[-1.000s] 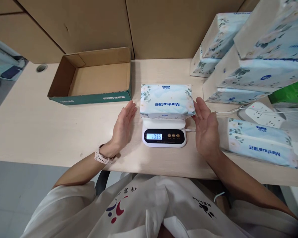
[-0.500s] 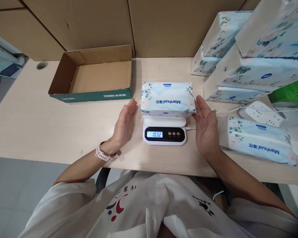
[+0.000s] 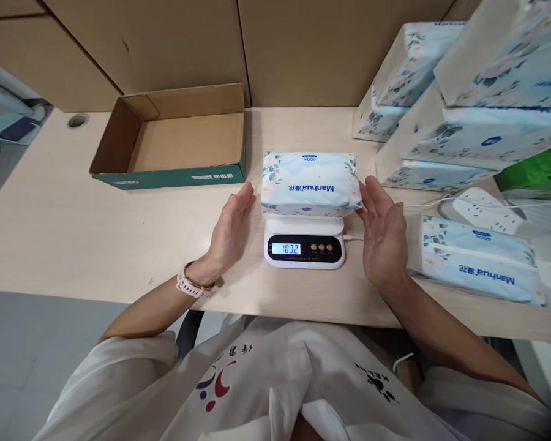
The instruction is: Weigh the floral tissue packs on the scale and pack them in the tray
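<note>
A light-blue floral tissue pack (image 3: 310, 182) lies on the platform of a white digital scale (image 3: 305, 225), whose lit display reads 103.2. On the pack's left, a small gap away, my left hand (image 3: 229, 229) rests edge-down with its fingers stretched out and holds nothing. At the right end of the pack is my right hand (image 3: 382, 236), open, palm turned inward; its fingertips are very near the pack, and I cannot tell whether they touch. A thin white cable is plugged into the scale's right side.
An open cardboard box (image 3: 183, 141) with a green outside stands at the back left. More tissue packs (image 3: 482, 138) are stacked at the back right. A single tissue pack (image 3: 484, 260) lies right of my right hand, below a white power strip (image 3: 484, 210).
My right hand has shifted very slightly to the right. The left hand, the tissue pack on the scale and the reading look the same.
</note>
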`<action>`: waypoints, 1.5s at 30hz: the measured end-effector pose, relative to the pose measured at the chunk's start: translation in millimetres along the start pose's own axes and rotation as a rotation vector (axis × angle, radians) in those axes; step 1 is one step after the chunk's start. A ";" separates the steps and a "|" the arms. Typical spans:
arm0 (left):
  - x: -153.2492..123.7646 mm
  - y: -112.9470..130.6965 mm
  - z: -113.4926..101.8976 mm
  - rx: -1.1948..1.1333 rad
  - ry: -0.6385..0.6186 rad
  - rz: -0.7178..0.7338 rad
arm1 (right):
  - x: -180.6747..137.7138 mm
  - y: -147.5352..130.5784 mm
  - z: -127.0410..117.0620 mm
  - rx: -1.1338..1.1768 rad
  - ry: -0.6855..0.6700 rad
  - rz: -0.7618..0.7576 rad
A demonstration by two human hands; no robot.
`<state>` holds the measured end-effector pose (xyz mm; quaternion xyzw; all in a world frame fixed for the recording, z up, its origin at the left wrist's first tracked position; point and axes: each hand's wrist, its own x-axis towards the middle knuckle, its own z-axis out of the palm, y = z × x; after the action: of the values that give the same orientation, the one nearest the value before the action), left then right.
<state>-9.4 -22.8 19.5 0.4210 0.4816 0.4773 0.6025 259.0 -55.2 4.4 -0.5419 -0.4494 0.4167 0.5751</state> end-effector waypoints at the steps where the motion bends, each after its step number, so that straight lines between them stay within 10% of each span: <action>1: 0.2 0.1 -0.1 0.002 0.001 -0.001 | -0.2 -0.2 0.2 0.007 0.001 0.000; 45: 8.2 2.7 -4.8 -0.075 -0.051 0.023 | -2.3 -2.4 -1.8 -0.024 -0.013 -0.019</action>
<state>-13.9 -14.0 19.8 0.4157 0.4429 0.4909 0.6245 260.1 -58.0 6.6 -0.5418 -0.4630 0.4095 0.5695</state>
